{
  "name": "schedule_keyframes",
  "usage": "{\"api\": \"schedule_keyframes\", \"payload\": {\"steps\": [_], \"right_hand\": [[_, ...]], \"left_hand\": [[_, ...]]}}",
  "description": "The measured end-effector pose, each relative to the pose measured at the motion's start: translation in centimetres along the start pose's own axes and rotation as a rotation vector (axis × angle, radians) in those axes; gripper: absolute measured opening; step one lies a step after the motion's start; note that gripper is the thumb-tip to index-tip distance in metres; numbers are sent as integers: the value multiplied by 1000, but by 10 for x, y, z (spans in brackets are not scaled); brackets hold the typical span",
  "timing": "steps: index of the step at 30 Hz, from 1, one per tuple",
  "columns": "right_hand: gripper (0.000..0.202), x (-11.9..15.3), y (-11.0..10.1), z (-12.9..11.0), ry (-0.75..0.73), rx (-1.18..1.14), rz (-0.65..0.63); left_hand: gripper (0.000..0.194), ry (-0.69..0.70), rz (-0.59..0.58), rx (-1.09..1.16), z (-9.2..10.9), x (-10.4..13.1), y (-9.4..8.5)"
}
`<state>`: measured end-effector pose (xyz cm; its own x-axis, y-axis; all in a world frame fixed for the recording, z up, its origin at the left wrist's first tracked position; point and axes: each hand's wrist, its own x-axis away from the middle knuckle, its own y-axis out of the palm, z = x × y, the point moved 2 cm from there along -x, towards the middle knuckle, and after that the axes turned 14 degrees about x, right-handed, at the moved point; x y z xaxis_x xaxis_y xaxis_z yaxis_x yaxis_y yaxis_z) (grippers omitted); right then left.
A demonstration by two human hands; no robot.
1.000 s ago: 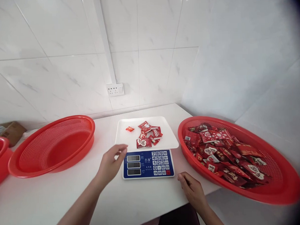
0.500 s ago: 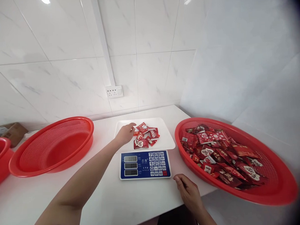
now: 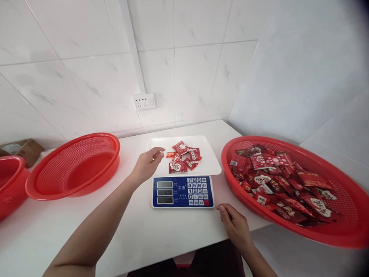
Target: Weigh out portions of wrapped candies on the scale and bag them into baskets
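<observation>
Small red packets [image 3: 185,156] with white print lie in a loose heap on the white weighing tray [image 3: 214,165] of a digital scale. My left hand [image 3: 147,166] hovers over the tray's left side, fingers stretched out and holding nothing, a short gap from the packets. Below the tray is the scale's blue keypad panel [image 3: 182,192] with three displays. My right hand [image 3: 236,225] is loosely curled near the panel's lower right corner, thumb against the bent fingers, and nothing shows in it.
A large red basket [image 3: 353,205] on the right holds many red packets. Leftward stand another red basket [image 3: 73,170], part of a second red basket [image 3: 7,193] and a cardboard box [image 3: 27,150]. A wall socket [image 3: 145,100] sits above the white table [image 3: 130,237].
My left hand has drawn back leftward from the packets, its fingers now straighter. The right hand keeps its curled pose. The whole view has shifted slightly.
</observation>
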<state>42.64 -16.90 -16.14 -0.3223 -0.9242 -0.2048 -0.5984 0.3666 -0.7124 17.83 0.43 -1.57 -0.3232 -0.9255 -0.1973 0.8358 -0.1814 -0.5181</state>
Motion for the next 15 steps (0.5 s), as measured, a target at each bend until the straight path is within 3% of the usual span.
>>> {"api": "schedule_keyframes", "payload": {"steps": [12, 15], "right_hand": [[45, -1, 3, 1, 3, 7, -12], [43, 0, 3, 2, -5, 9, -7]], "left_hand": [[36, 54, -5, -181, 0, 22, -8], [40, 101, 144, -428, -1, 24, -29]]}}
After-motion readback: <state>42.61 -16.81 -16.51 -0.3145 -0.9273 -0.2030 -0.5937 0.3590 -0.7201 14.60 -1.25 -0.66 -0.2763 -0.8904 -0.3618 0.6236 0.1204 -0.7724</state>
